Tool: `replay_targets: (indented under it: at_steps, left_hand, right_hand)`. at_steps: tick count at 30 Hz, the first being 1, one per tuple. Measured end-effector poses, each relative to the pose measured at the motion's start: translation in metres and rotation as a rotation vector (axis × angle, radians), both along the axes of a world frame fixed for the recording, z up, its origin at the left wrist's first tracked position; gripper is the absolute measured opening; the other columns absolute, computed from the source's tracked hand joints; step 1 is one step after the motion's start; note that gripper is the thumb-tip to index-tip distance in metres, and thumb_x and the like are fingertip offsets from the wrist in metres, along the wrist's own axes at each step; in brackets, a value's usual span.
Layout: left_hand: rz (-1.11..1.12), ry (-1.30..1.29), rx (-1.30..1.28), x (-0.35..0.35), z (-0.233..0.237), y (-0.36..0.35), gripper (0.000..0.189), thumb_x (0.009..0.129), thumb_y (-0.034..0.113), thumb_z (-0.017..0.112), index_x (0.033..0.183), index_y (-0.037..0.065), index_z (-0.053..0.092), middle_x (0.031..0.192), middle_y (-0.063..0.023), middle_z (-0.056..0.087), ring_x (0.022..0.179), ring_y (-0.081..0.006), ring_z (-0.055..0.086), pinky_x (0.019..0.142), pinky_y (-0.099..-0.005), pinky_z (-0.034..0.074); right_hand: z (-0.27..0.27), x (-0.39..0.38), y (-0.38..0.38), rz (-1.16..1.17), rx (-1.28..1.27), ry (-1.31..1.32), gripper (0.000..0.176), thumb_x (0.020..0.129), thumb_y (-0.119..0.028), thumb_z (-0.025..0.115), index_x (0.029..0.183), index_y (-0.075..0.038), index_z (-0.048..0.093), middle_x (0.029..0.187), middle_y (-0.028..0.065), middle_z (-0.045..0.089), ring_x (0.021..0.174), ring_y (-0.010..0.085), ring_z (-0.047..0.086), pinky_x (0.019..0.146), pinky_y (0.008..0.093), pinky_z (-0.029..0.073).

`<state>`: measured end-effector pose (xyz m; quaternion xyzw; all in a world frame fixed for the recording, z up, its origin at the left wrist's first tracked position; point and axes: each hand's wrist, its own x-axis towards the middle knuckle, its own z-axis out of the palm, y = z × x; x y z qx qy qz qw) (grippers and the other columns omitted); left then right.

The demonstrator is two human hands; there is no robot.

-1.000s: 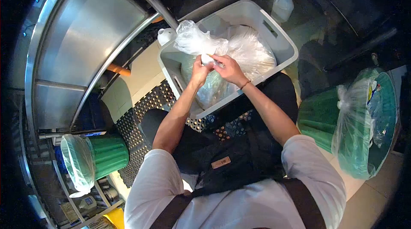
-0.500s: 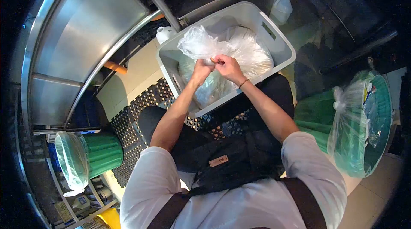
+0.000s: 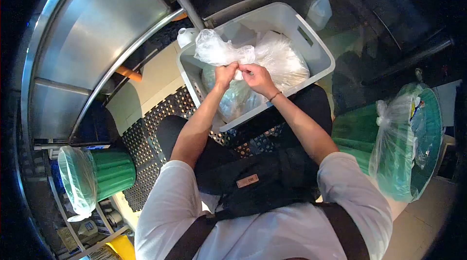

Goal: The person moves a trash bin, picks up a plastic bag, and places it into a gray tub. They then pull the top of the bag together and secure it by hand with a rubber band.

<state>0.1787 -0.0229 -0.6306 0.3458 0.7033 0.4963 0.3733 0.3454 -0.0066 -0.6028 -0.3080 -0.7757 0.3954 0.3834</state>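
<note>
A clear plastic bag (image 3: pixel 284 60), bulging with pale contents, fills much of a grey rectangular tub (image 3: pixel 318 58). Its bunched top (image 3: pixel 214 50) flops toward the tub's upper left. My left hand (image 3: pixel 226 74) is closed on the gathered plastic just below that bunch. Close beside it, my right hand (image 3: pixel 258 79) pinches the same gathered part, the fingertips of both hands almost touching. The exact grip of the fingertips is partly hidden by the hands.
Green bins with clear liners stand at the left (image 3: pixel 114 172) and right (image 3: pixel 428 138). White jugs are behind the tub (image 3: pixel 319 12) and at its left corner (image 3: pixel 186 37). A metal frame (image 3: pixel 104 31) rises at left, above a perforated black mat (image 3: pixel 146 148).
The bunched bag top has shifted left and spread sideways. My left hand has turned slightly upward, and both hands remain at the bag's neck. The view has moved slightly.
</note>
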Motion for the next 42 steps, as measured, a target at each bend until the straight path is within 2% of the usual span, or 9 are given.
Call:
replay_targets:
  at_steps: [7, 8, 14, 19, 25, 31, 37, 40, 42]
  left_hand:
    - [0.133, -0.295, 0.260, 0.019, -0.001, -0.005, 0.021, 0.074, 0.005, 0.068, 0.094, -0.004, 0.069, 0.088, -0.0093, 0.069, 0.075, -0.0159, 0.065, 0.067, -0.0303, 0.051]
    - [0.145, -0.328, 0.259, 0.023, 0.004, -0.007, 0.020, 0.074, 0.003, 0.069, 0.093, -0.003, 0.069, 0.088, -0.0090, 0.069, 0.074, -0.0158, 0.065, 0.066, -0.0299, 0.052]
    - [0.035, -0.121, 0.106, 0.015, -0.020, -0.008, 0.022, 0.074, 0.004, 0.072, 0.093, -0.005, 0.068, 0.089, -0.0093, 0.070, 0.077, -0.0159, 0.065, 0.067, -0.0306, 0.052]
    - [0.111, -0.089, 0.149, 0.027, 0.005, -0.016, 0.020, 0.075, 0.005, 0.073, 0.091, -0.006, 0.069, 0.087, -0.0091, 0.071, 0.076, -0.0158, 0.065, 0.067, -0.0305, 0.052]
    - [0.197, -0.131, 0.240, 0.025, 0.007, -0.016, 0.019, 0.075, 0.007, 0.073, 0.089, -0.006, 0.070, 0.085, -0.0095, 0.071, 0.075, -0.0162, 0.065, 0.067, -0.0302, 0.051]
    - [0.145, 0.011, 0.239, 0.025, 0.010, -0.011, 0.017, 0.075, 0.009, 0.074, 0.086, -0.004, 0.071, 0.082, -0.0098, 0.071, 0.074, -0.0166, 0.066, 0.067, -0.0305, 0.052]
    - [0.132, 0.099, 0.263, 0.028, 0.012, -0.009, 0.017, 0.075, 0.009, 0.073, 0.087, -0.003, 0.071, 0.081, -0.0104, 0.072, 0.073, -0.0173, 0.067, 0.066, -0.0328, 0.052]
    - [0.115, 0.166, 0.265, 0.025, 0.006, -0.008, 0.019, 0.074, 0.012, 0.074, 0.086, -0.002, 0.071, 0.079, -0.0120, 0.072, 0.072, -0.0191, 0.068, 0.065, -0.0345, 0.053]
    - [0.109, 0.237, 0.281, 0.023, -0.004, -0.005, 0.021, 0.072, 0.014, 0.075, 0.084, -0.002, 0.071, 0.078, -0.0130, 0.072, 0.072, -0.0201, 0.069, 0.065, -0.0353, 0.053]
  right_hand:
    - [0.005, -0.004, 0.000, -0.056, 0.094, -0.045, 0.020, 0.078, -0.009, 0.060, 0.096, -0.005, 0.068, 0.085, 0.0133, 0.068, 0.077, 0.0266, 0.066, 0.068, 0.0342, 0.052]
    - [0.008, -0.002, 0.002, -0.038, -0.026, -0.075, 0.020, 0.076, -0.013, 0.061, 0.093, -0.006, 0.067, 0.082, 0.0124, 0.068, 0.075, 0.0270, 0.065, 0.068, 0.0350, 0.051]
    - [0.004, 0.001, 0.001, -0.012, -0.112, -0.308, 0.023, 0.070, -0.023, 0.063, 0.089, -0.010, 0.065, 0.073, 0.0102, 0.067, 0.071, 0.0287, 0.065, 0.066, 0.0384, 0.050]
    - [0.012, 0.001, -0.002, -0.040, -0.074, -0.366, 0.021, 0.071, -0.023, 0.064, 0.088, -0.011, 0.065, 0.078, 0.0109, 0.068, 0.075, 0.0293, 0.066, 0.068, 0.0388, 0.051]
    - [0.005, -0.003, -0.010, -0.058, 0.015, -0.189, 0.029, 0.077, -0.020, 0.062, 0.104, -0.014, 0.068, 0.085, 0.0108, 0.069, 0.082, 0.0297, 0.067, 0.073, 0.0401, 0.051]
    - [0.037, -0.005, -0.023, -0.129, -0.213, -0.442, 0.034, 0.079, -0.019, 0.059, 0.112, -0.016, 0.066, 0.089, 0.0130, 0.069, 0.083, 0.0337, 0.065, 0.073, 0.0429, 0.051]
    - [0.020, -0.007, -0.024, -0.207, -0.088, -0.387, 0.036, 0.074, -0.016, 0.060, 0.110, -0.014, 0.066, 0.086, 0.0156, 0.068, 0.080, 0.0334, 0.066, 0.072, 0.0419, 0.051]
    - [0.008, -0.009, -0.017, -0.151, -0.137, -0.118, 0.034, 0.072, -0.014, 0.061, 0.105, -0.011, 0.066, 0.084, 0.0157, 0.068, 0.079, 0.0297, 0.068, 0.072, 0.0387, 0.052]
    - [0.003, -0.010, -0.014, -0.127, -0.189, -0.071, 0.032, 0.071, -0.022, 0.063, 0.101, -0.011, 0.066, 0.091, 0.0146, 0.069, 0.086, 0.0358, 0.065, 0.075, 0.0431, 0.051]
